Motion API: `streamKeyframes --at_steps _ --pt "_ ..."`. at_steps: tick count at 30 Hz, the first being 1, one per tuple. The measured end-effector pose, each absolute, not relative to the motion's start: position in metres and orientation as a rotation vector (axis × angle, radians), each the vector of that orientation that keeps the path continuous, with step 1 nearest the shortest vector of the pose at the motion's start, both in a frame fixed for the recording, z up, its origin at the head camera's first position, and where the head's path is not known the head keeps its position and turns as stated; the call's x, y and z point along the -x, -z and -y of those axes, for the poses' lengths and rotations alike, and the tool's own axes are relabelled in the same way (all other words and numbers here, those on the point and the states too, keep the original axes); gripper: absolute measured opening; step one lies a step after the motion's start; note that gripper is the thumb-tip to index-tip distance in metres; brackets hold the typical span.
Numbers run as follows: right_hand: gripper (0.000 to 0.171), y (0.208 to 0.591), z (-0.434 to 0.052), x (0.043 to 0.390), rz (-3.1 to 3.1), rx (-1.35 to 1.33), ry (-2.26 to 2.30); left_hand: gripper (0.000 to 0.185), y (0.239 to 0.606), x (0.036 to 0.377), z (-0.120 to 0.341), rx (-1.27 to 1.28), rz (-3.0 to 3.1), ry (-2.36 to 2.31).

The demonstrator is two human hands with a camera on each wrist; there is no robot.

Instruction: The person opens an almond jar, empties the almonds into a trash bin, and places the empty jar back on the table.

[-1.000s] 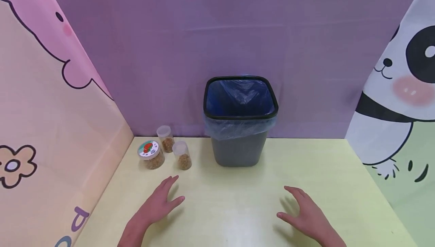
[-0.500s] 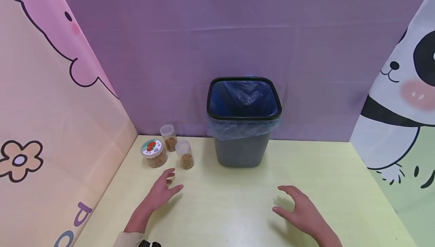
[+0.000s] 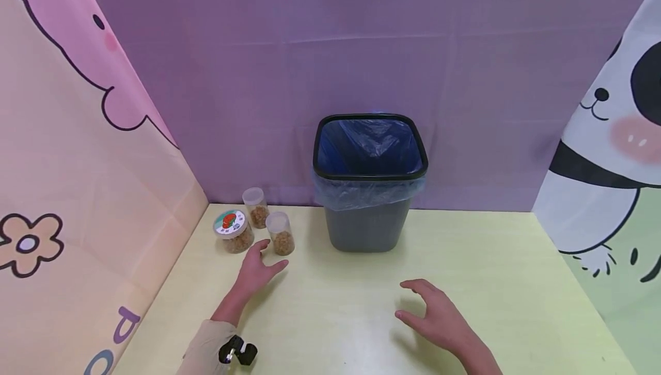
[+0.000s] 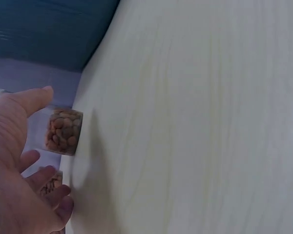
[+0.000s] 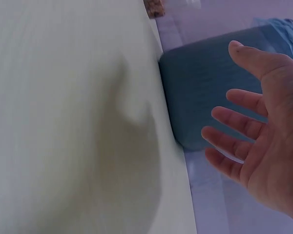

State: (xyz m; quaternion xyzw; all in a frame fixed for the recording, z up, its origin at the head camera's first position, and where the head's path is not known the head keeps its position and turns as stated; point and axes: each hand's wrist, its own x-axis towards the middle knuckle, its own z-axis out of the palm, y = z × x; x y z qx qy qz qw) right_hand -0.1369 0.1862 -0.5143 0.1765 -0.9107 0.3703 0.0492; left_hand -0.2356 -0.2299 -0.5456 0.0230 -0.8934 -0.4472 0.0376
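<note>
In the head view my left hand hovers just in front of a small clear jar partly filled with brown pellets, thumb and fingers spread apart and holding nothing. The left wrist view shows the jar's pellets beyond the thumb. A second slim jar stands behind it. Left of these sits a wider jar with a printed lid, also holding brown pieces. Over the table's right half, my right hand holds nothing, its fingers loosely bent; the right wrist view shows the palm and fingers apart.
A grey trash bin with a black rim and a blue bag liner stands at the back of the pale wooden table. A purple backdrop rises behind, with printed cartoon panels at both sides.
My left hand has moved forward and slightly right, toward the front slim jar. The right hand has shifted left. The camera view has shifted slightly; jars and bin stay in place.
</note>
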Motion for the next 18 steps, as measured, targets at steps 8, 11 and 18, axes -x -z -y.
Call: streamKeyframes --at_steps 8,11,18 --pt "0.043 0.520 -0.179 0.128 2.779 -0.636 -1.054 0.078 0.550 0.246 0.217 -0.167 2.738 1.265" --pt "0.042 0.519 -0.179 0.126 2.789 -0.661 -1.067 0.079 0.551 0.248 0.214 -0.186 2.729 1.229" --pt "0.041 0.518 -0.176 0.124 2.797 -0.707 -1.091 0.078 0.551 0.260 0.213 -0.228 2.769 1.061"
